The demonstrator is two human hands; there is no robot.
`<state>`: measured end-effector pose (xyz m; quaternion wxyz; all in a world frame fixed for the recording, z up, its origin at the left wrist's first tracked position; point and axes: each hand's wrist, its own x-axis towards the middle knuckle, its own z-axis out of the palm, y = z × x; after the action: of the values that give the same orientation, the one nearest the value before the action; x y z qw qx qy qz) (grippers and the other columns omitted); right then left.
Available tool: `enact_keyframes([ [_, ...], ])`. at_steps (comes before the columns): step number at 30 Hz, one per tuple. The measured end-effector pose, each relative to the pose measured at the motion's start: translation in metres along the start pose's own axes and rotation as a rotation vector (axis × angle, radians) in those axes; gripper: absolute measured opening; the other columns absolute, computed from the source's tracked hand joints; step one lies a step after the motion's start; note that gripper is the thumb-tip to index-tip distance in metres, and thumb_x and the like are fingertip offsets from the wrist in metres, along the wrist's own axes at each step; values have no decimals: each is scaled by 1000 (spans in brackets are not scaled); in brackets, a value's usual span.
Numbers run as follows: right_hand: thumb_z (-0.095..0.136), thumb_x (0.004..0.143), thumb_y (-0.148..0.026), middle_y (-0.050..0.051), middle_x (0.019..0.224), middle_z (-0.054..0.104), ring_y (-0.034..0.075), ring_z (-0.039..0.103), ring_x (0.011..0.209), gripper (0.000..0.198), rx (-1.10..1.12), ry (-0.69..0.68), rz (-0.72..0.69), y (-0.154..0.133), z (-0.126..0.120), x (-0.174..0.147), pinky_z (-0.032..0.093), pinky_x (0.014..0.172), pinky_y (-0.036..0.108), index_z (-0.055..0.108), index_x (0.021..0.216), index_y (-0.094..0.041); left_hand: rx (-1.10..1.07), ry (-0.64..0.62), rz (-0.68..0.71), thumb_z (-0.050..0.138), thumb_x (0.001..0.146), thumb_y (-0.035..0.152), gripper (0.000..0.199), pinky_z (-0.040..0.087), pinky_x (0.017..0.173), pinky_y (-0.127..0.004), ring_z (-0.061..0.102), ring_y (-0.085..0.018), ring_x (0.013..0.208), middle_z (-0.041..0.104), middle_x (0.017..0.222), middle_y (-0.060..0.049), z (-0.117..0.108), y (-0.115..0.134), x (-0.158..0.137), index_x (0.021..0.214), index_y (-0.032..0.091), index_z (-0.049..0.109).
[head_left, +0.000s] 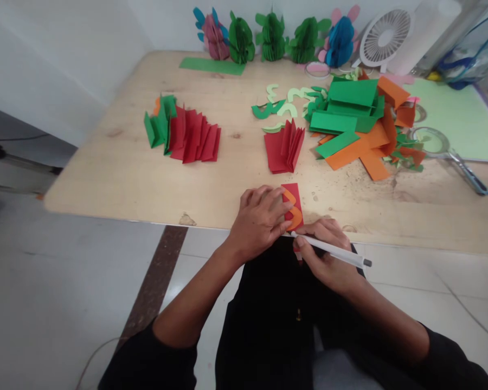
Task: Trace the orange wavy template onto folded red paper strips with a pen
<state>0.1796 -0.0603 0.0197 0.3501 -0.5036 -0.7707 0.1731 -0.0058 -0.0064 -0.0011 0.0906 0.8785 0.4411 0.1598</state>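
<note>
Near the table's front edge lies a folded red paper piece (293, 190) with an orange curved paper template (296, 218) on top of it. My left hand (262, 216) is spread flat over both, its fingertips pressing on the orange shape. In my right hand (329, 252) is a white pen (333, 249), gripped between thumb and fingers, with its tip by the lower edge of the template. Just beyond my hands stands a small bundle of folded red paper (282, 147).
Folded red strips (193, 135) and green strips (156, 130) lie at left. Green pieces (345, 105) and orange scraps (374, 146) are heaped at right, near a cutter knife (467, 170). Paper figures (272, 38) and a white fan (386, 38) line the back.
</note>
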Motion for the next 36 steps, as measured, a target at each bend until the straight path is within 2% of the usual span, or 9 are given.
enact_keyframes([
  [14, 57, 86, -19, -1, 73, 70, 17, 63, 69, 7, -12, 17, 36, 7, -5, 0, 46, 71, 35, 62, 86, -24, -46, -10, -2, 51, 93, 36, 29, 30, 105, -51, 38, -31, 127, 52, 137, -8, -4, 1, 0, 118, 26, 61],
  [23, 56, 87, -22, 1, 74, 69, 17, 62, 71, 8, 39, 101, 120, 6, -16, 5, 48, 67, 32, 64, 86, -24, -96, -12, -19, 51, 93, 38, 29, 28, 108, -53, 39, -30, 127, 52, 136, -9, -6, 2, 0, 117, 25, 61],
  [26, 53, 90, -23, 3, 84, 72, 19, 65, 78, 15, 40, 86, 82, 9, -13, 10, 50, 74, 35, 66, 98, -23, -101, 1, -9, 49, 94, 38, 30, 29, 107, -54, 40, -30, 127, 53, 135, -10, -7, 2, 0, 118, 25, 61],
  [30, 53, 91, -17, 5, 93, 74, 20, 67, 84, 26, -5, 56, -59, 15, -6, 15, 49, 80, 39, 63, 114, -22, -97, 17, -5, 48, 94, 36, 30, 30, 106, -55, 40, -32, 127, 54, 135, -11, -9, 4, 0, 118, 24, 62],
  [36, 54, 90, -16, 8, 97, 73, 22, 66, 86, 28, -177, 59, -173, 18, -1, 15, 46, 75, 38, 60, 117, -20, -84, 16, -7, 47, 95, 35, 30, 30, 106, -54, 39, -32, 129, 53, 136, -12, -10, 5, -1, 119, 23, 61],
])
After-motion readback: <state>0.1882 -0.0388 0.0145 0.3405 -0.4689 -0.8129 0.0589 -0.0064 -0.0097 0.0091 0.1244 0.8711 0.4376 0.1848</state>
